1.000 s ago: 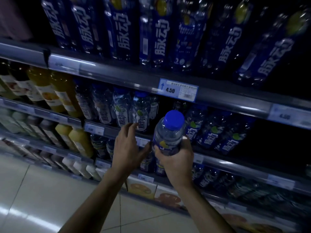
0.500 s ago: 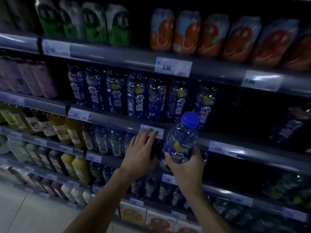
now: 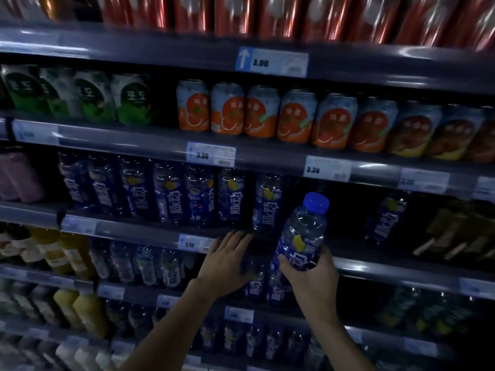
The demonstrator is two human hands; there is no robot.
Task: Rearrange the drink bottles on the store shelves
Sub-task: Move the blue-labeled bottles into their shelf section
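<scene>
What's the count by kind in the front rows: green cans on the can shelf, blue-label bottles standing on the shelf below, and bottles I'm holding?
green cans: 4
blue-label bottles standing: 8 (seven in a row, one apart at right)
held bottle, in the right hand: 1
Total: 13

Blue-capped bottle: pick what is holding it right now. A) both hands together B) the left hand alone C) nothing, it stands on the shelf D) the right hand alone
D: the right hand wraps the lower body of the blue-capped bottle, while the left hand lies flat and open against the shelf edge, apart from it.
</scene>
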